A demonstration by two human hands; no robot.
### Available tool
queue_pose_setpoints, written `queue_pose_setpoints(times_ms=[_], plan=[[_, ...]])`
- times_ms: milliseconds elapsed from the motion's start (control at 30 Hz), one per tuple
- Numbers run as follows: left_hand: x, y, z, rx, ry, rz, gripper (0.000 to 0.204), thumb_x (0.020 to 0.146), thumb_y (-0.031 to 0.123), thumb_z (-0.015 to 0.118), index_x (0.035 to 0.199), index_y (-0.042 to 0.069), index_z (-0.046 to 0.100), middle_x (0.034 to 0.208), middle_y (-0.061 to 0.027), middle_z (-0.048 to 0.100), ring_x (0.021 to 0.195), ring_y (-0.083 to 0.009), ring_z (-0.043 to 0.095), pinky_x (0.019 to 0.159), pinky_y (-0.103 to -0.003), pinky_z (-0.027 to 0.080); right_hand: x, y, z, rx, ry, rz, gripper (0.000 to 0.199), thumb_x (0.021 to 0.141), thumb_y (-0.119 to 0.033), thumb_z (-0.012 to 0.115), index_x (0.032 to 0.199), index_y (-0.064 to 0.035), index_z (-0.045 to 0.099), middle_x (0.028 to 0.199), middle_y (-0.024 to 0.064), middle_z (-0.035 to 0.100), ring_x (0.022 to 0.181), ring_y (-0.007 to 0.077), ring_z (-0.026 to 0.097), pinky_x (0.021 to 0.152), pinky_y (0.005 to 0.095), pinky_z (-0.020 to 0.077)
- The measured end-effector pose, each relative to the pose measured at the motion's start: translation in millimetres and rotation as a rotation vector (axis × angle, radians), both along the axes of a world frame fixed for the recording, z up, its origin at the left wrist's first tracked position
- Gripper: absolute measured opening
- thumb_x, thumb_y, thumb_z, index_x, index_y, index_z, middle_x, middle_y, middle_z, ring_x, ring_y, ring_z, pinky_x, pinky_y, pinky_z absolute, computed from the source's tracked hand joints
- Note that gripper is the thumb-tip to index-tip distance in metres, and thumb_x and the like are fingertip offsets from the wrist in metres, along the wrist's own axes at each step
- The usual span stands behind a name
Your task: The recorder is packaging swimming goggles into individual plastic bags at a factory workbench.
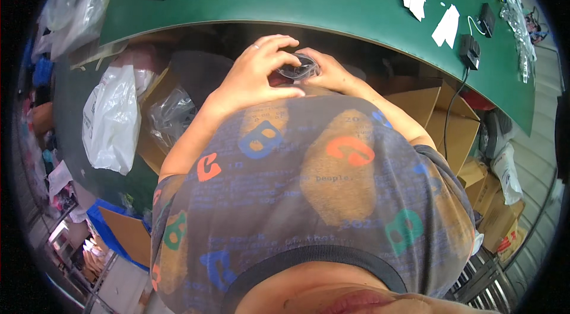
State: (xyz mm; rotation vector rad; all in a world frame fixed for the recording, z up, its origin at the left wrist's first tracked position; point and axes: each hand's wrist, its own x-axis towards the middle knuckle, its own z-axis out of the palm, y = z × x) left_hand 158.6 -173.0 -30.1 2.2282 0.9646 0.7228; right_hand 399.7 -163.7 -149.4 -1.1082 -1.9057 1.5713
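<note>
Green table [285,4] across top; dark item in clear wrap [300,70] is btwn hands, near table's edge. R hand [331,73] grips its side, prob. to steady it; L hand [254,69] curves beside it, thumb & fingers apart.

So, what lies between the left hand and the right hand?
In the head view, clear plastic with something dark showing in or behind it lies between the left hand and right hand.
</note>
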Motion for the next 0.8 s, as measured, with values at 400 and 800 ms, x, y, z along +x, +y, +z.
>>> queue_pose_setpoints(times_ms=[400, 800], plan=[[28, 2, -42, -0.392, -0.238, -0.025, 0.014, 0.094, 0.01, 0.071, 0.101, 0.0, 0.075, 0.103, -0.0124, 0.075, 0.093, -0.0202, 0.072, 0.082, -0.031, 0.056, 26, -9, 1, -0.034, 0.06, 0.054, 0.081, 0.077, -0.035, 0.087, 0.142, -0.0047, 0.051, 0.137, 0.0141, 0.059, 0.128, 0.0255, 0.056, 0.107, 0.0386, 0.0456], [63, 18, -30, -0.179, -0.197, -0.15, 0.012, 0.091, 0.008, 0.071, 0.099, 0.0, 0.075, 0.102, -0.0134, 0.074, 0.091, -0.0232, 0.072, 0.079, -0.03, 0.057, 59, -33, 69, 0.198, 0.215, -0.421, 0.015, 0.098, -0.009, 0.065, 0.106, 0.0026, 0.068, 0.097, 0.0051, 0.064, 0.093, 0.014, 0.061, 0.084, 0.0275, 0.0479]])
